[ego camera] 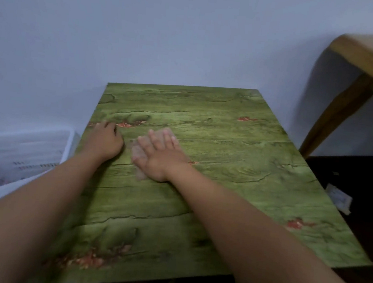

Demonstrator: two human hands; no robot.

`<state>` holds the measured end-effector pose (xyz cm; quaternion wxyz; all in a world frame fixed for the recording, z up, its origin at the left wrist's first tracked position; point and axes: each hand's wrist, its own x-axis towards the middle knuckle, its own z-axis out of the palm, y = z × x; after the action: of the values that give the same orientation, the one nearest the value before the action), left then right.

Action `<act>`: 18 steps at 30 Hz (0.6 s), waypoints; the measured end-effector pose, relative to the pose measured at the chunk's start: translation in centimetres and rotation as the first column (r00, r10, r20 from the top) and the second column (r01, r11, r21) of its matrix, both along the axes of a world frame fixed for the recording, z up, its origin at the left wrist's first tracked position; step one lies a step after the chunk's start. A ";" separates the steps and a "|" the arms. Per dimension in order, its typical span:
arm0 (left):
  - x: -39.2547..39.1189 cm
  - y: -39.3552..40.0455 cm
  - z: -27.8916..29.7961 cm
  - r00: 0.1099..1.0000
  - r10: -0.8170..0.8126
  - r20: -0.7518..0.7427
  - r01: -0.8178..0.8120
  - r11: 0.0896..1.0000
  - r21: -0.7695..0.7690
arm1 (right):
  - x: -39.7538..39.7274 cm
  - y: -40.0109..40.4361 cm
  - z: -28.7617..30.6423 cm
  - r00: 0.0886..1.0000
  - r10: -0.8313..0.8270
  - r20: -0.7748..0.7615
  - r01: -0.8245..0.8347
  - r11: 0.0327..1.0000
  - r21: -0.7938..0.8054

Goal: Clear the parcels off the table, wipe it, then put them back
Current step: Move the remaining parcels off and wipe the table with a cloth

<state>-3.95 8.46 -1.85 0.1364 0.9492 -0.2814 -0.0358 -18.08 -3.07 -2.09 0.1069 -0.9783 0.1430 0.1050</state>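
so we're mid-wipe here. our right hand is flat in the middle of the frame, fingers straight, pressing a thin pale cloth onto the green table. our left hand is just beside it near the table's left edge, fingers curled under, resting on the top and holding nothing as far as we can tell.

the parcels look to be in the white bin at the lower left, off the table, though it's blurry.

what could go wrong, we reckon: the cloth is small and only pinned by a flat palm, so a quick stroke could leave it bunched or slid out from under the fingers. the far right and near parts could easily get skipped. also that bin sits right by our left elbow, so a wide sweep could knock it.
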 end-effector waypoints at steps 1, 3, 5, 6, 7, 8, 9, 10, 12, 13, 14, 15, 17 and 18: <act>-0.9 0.2 -0.3 1.000 0.000 0.022 0.000 1.000 0.020 | -1.2 -1.4 0.1 1.000 -0.029 0.010 0.029 1.000 0.005; -2.5 0.7 -0.7 0.999 0.018 0.038 -0.018 1.000 0.006 | -4.2 -4.7 0.1 0.993 -0.112 0.024 0.112 0.993 0.028; -3.3 1.4 -1.2 0.999 0.018 0.038 -0.018 1.000 -0.016 | -7.2 -8.5 -0.2 0.974 -0.224 0.030 0.224 0.974 0.023; -3.9 1.8 -1.4 0.999 0.013 0.035 -0.013 1.000 -0.009 | -9.1 -10.6 -0.4 0.958 -0.286 0.030 0.286 0.958 0.006; -4.4 2.1 -1.3 1.000 0.016 0.025 -0.016 1.000 -0.009 | -10.8 -12.4 -0.6 0.938 -0.346 0.028 0.346 0.938 -0.011; -4.8 2.5 -1.4 1.000 0.011 0.029 -0.011 1.000 -0.010 | -12.7 -14.3 -0.8 0.914 -0.405 0.022 0.405 0.914 -0.033; -5.5 2.8 -1.2 0.999 0.006 0.036 -0.006 1.000 -0.010 | -14.8 -15.8 -0.9 0.888 -0.459 0.019 0.459 0.886 -0.058; -5.8 3.2 -1.2 0.999 -0.006 0.045 0.007 1.000 -0.020 | -16.6 -17.3 -0.9 0.858 -0.514 0.014 0.513 0.855 -0.073; -6.7 3.8 -1.0 0.999 -0.008 0.052 0.010 0.999 -0.039 | -19.5 -19.0 -0.9 0.795 -0.607 -0.005 0.605 0.793 -0.071; -7.2 4.1 -0.9 0.999 0.004 0.044 -0.002 0.999 -0.048 | -20.2 -19.2 -0.8 0.764 -0.645 -0.023 0.643 0.764 -0.054; -7.6 4.3 -0.8 0.999 0.015 0.040 -0.013 0.998 -0.054 | -20.5 -18.9 -0.7 0.732 -0.680 -0.038 0.679 0.733 -0.033; -8.2 4.5 -0.7 0.999 0.029 0.040 -0.027 0.998 -0.050 | -20.4 -18.3 -0.5 0.709 -0.704 -0.050 0.704 0.710 -0.017; -9.3 4.7 -0.6 0.996 0.059 0.063 -0.056 0.997 -0.050 | -19.2 -16.1 -0.3 0.710 -0.703 -0.049 0.703 0.711 -0.013; -9.8 4.9 -0.6 0.995 0.072 0.071 -0.069 0.996 -0.055 | -18.2 -14.7 -0.4 0.736 -0.676 -0.038 0.676 0.737 -0.011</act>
<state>-13.79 13.35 -2.42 0.1521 0.9553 -0.2533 0.0112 -36.23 -17.73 -2.46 0.1367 -0.8574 0.4900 0.0786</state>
